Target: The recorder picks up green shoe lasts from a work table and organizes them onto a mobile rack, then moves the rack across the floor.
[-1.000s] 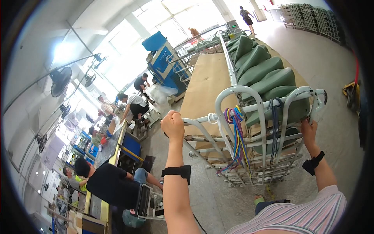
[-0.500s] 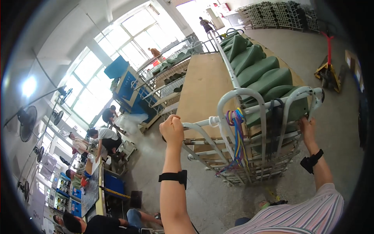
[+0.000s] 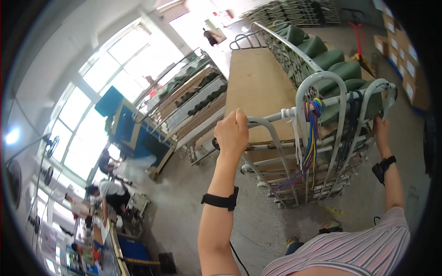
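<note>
My left hand (image 3: 232,133) is closed around the left end of a grey-white tubular rail on a long rack cart (image 3: 321,73). My right hand (image 3: 381,133) is closed on the frame at the cart's right corner, its fingers partly hidden. Brown boards (image 3: 260,80) lie on the stacked tiers. Along the upper right side stands a row of green curved moulded pieces (image 3: 329,60). A bundle of coloured cords (image 3: 313,119) hangs knotted from the end rail, beside a white tie (image 3: 297,133) and dark straps (image 3: 353,112).
To the left stand another loaded rack (image 3: 198,92) and a blue machine (image 3: 122,124). Several people work along a bench (image 3: 113,248) at lower left. Stacked cartons (image 3: 405,60) and a red-handled pallet jack (image 3: 357,39) are at right. More racks (image 3: 294,14) stand far back.
The cart and both hands sit further right in the picture, while the machine, far racks and pallet jack have shifted left. More cartons show at right. Both hands keep their grip.
</note>
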Motion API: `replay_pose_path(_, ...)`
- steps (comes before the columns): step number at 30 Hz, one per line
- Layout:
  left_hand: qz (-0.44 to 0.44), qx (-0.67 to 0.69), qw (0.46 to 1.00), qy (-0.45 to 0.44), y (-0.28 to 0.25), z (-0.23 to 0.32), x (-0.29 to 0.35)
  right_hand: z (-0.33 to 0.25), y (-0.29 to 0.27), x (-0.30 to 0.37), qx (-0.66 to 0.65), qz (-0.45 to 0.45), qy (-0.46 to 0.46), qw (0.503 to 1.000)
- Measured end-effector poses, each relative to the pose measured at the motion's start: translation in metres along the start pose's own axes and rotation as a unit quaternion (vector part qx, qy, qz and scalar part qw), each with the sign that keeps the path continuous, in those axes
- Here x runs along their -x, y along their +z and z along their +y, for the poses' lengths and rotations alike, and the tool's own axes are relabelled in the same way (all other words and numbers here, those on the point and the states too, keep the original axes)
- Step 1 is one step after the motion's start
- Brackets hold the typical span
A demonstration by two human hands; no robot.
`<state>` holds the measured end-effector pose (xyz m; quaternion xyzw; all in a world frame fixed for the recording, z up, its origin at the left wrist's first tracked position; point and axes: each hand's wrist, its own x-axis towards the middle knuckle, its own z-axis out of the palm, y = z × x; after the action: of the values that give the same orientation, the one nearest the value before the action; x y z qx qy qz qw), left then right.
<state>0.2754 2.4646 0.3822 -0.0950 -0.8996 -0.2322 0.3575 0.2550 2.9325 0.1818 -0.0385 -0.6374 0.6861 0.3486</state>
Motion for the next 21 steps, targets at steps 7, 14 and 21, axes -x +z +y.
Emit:
replay_pose_path(7, -0.116, 0.107, 0.987, 0.034, 0.017, -0.044, -0.044, -0.032, 0.025, 0.017, 0.059, 0.124, 0.006, 0.991)
replay_pose_path(14, -0.143, 0.202, 0.965, 0.085, 0.041, -0.049, -0.076, -0.034, 0.021, 0.032, 0.086, 0.211, -0.001, 0.974)
replay_pose_path(21, -0.159, 0.285, 0.932, 0.158, 0.056, -0.055, -0.094, -0.034, 0.006, 0.060, 0.161, 0.324, -0.074, 0.929)
